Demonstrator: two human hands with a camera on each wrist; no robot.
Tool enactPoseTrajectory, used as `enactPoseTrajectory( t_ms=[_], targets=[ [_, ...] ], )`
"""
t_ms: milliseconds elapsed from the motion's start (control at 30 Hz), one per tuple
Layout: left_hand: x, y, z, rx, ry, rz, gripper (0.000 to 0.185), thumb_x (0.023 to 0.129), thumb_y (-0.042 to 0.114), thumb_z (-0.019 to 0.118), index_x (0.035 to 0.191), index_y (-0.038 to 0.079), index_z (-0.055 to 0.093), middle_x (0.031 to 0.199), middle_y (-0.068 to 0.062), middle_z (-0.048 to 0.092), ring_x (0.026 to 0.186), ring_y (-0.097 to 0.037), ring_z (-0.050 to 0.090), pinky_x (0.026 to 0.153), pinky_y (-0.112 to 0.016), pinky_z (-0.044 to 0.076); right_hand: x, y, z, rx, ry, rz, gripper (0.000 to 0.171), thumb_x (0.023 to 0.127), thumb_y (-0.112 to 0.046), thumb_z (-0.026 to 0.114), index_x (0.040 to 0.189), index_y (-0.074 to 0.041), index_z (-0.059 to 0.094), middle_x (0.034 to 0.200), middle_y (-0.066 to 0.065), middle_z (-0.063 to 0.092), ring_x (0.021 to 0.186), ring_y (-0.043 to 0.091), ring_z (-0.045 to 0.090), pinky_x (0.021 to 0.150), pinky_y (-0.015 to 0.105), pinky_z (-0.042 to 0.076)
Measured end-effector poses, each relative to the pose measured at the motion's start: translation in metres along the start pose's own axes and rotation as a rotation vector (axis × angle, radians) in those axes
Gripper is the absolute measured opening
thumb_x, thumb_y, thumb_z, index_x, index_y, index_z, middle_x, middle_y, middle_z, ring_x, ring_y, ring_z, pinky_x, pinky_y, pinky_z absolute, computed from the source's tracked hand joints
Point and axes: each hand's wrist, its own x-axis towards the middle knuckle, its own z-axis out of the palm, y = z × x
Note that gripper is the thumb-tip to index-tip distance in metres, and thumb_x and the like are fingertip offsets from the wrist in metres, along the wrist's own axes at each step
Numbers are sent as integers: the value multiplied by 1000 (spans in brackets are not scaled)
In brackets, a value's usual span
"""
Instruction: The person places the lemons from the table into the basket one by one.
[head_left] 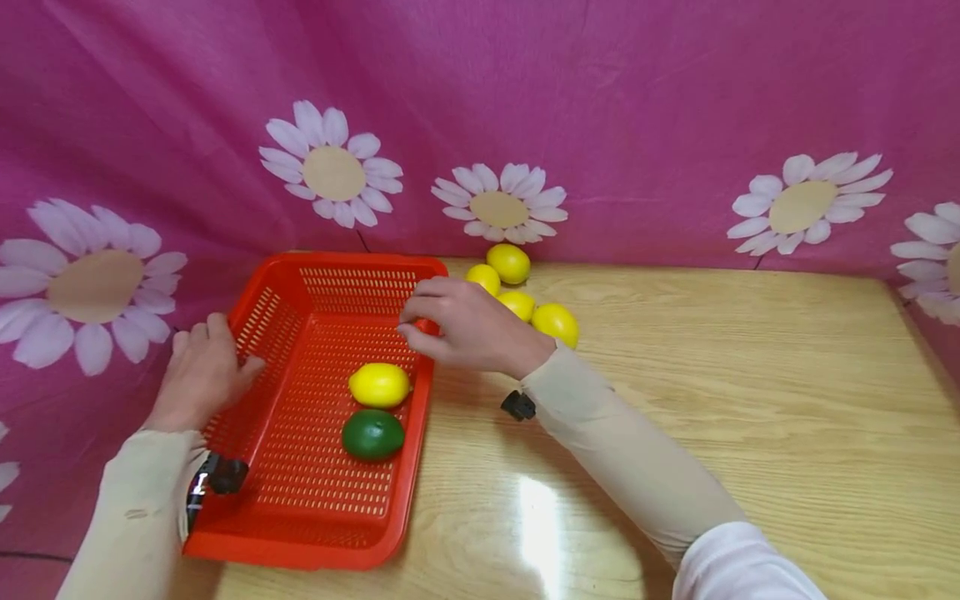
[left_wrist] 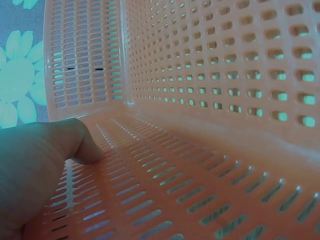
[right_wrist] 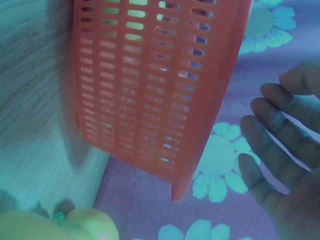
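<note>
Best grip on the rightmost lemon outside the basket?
Probably around its rounded middle, from above and the right: the rightmost lemon lies on the table with its right side free, while another lemon crowds its left.

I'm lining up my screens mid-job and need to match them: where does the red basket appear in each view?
Head: left of centre, its inside seen from above, the red basket.
Left wrist: the basket fills most of the picture, seen from inside.
Right wrist: upper middle, slanting, the outside of the basket.
Shared landmark: the flowered cloth, at the left edge in left wrist and on the right in right wrist.
</note>
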Motion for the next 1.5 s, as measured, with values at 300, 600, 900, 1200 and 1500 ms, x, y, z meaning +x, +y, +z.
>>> enactPoseTrajectory(
  t_ms=[300, 600, 900, 1200, 1500],
  targets=[
    [-3, -3, 4, 24, 56, 39, 51, 92, 16, 69, 114, -15, 36, 94, -32, 45, 88, -45, 37, 79, -53, 33, -12, 8, -3, 5, -21, 75, 19, 98, -26, 68, 106, -13, 79, 100, -2, 74, 85, 11, 64, 79, 22, 54],
    [-6, -4, 5, 28, 49, 20, 52, 92, 16, 69, 116, -16, 36, 96, -33, 44, 89, -45, 36, 81, -54, 32, -20, 15, -1, 16, -77, 139, 21, 99, -31, 68, 107, -15, 77, 102, -3, 73, 85, 11, 62, 79, 24, 53],
    [-4, -4, 5, -1, 6, -8, 53, 94, 17, 67, 121, -14, 34, 99, -30, 43, 93, -44, 36, 80, -53, 37, -24, 25, -1, 18, -107, 186, 22, 99, -31, 69, 112, -16, 77, 106, -2, 73, 92, 14, 64, 85, 29, 56],
    [1, -2, 2, -2, -25, -46, 58, 94, 18, 68, 127, -14, 32, 105, -32, 43, 97, -46, 37, 83, -59, 44, -29, 43, -10, 18, -106, 241, 21, 99, -31, 68, 111, -15, 76, 102, -1, 73, 92, 18, 66, 85, 31, 55],
    [4, -3, 2, 16, -11, -16, 54, 95, 16, 66, 123, -16, 33, 101, -33, 43, 95, -46, 36, 84, -59, 38, -32, 48, -12, 1, -172, 273, 22, 98, -31, 70, 110, -14, 76, 99, 1, 72, 91, 22, 65, 84, 32, 54]
  ],
)
